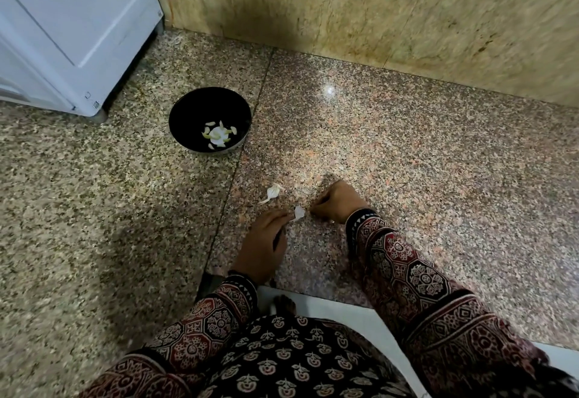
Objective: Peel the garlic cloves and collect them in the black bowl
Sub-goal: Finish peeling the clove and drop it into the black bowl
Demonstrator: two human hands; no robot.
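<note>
A black bowl (188, 112) stands on the granite counter at the left, with several peeled garlic cloves (218, 134) in its bottom. My left hand (261, 247) pinches a white piece of garlic skin or clove (299, 212) just above the counter. My right hand (336, 201) is close to the right of that piece, fingers curled; whether it touches or holds anything is hidden. Another unpeeled garlic piece (272, 192) lies on the counter just beyond my hands.
A white appliance (72, 27) stands at the back left, close to the bowl. A stone wall (376, 5) runs along the back. The granite counter (438, 162) stretches to the right. Its front edge is under my forearms.
</note>
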